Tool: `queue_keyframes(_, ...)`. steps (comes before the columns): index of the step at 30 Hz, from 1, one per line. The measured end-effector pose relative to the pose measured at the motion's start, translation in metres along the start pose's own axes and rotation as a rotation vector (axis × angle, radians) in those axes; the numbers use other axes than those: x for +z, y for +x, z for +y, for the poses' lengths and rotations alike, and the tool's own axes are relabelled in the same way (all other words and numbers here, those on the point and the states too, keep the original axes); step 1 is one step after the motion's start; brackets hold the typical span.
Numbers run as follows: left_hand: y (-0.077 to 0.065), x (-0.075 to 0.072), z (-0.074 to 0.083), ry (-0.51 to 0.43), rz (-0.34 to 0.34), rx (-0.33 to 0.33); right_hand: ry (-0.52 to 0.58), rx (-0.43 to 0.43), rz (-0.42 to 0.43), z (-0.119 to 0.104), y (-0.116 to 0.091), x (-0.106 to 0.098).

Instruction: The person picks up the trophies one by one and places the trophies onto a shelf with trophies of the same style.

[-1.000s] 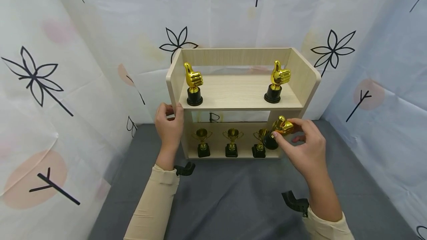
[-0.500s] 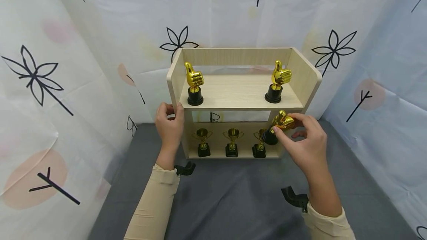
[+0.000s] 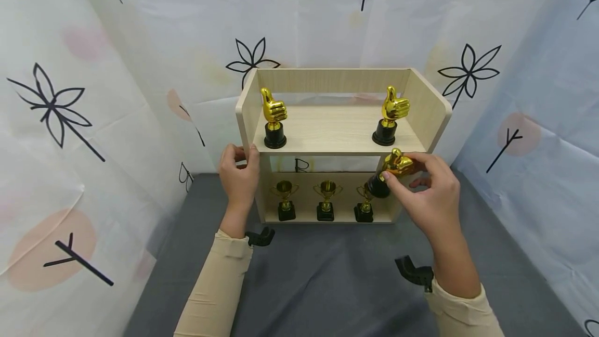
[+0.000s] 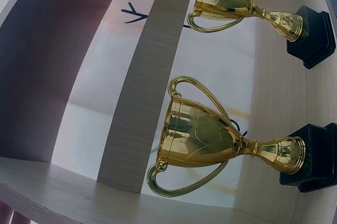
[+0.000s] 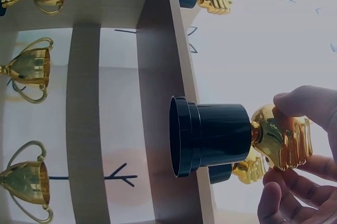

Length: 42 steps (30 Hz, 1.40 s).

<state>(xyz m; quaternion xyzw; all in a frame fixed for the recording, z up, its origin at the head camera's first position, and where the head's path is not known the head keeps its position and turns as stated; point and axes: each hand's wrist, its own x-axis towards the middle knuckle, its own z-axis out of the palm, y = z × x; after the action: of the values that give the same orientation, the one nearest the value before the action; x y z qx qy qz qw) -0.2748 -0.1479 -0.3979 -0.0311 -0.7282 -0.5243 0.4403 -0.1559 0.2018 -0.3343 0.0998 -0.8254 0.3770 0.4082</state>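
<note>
In the head view my right hand [image 3: 432,194] pinches the golden top of a thumbs-up trophy [image 3: 378,186], which tilts in front of the shelf's right side, below the upper board. The right wrist view shows its black base [image 5: 221,134] pointing at the shelf and the fingers on the gold part. My left hand [image 3: 239,176] grips the left side panel of the wooden two-tier shelf [image 3: 327,131]. Two more thumbs-up trophies stand upright on the upper board, one at the left [image 3: 274,118] and one at the right [image 3: 390,116].
On the lower board stand three gold cup trophies: left [image 3: 285,201], middle [image 3: 326,201] and right [image 3: 363,211]. The held trophy partly covers the right one in the head view. A grey cloth [image 3: 327,274] lies under the shelf, with patterned fabric walls [image 3: 178,40] around.
My right hand has raised the thumbs-up trophy slightly, towards the upper board's edge. My left hand stays on the side panel.
</note>
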Motion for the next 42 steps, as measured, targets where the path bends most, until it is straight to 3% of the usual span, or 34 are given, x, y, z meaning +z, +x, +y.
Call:
queue_keyframes(36,-0.001,0.001,-0.004,-0.002,0.021,0.019,0.087,0.022,0.05,-0.018,0.037,0.011)
queue_keyframes(42,-0.002,0.001,-0.002,-0.013,0.011,0.014,0.08,-0.004,0.048,-0.017,0.043,0.015)
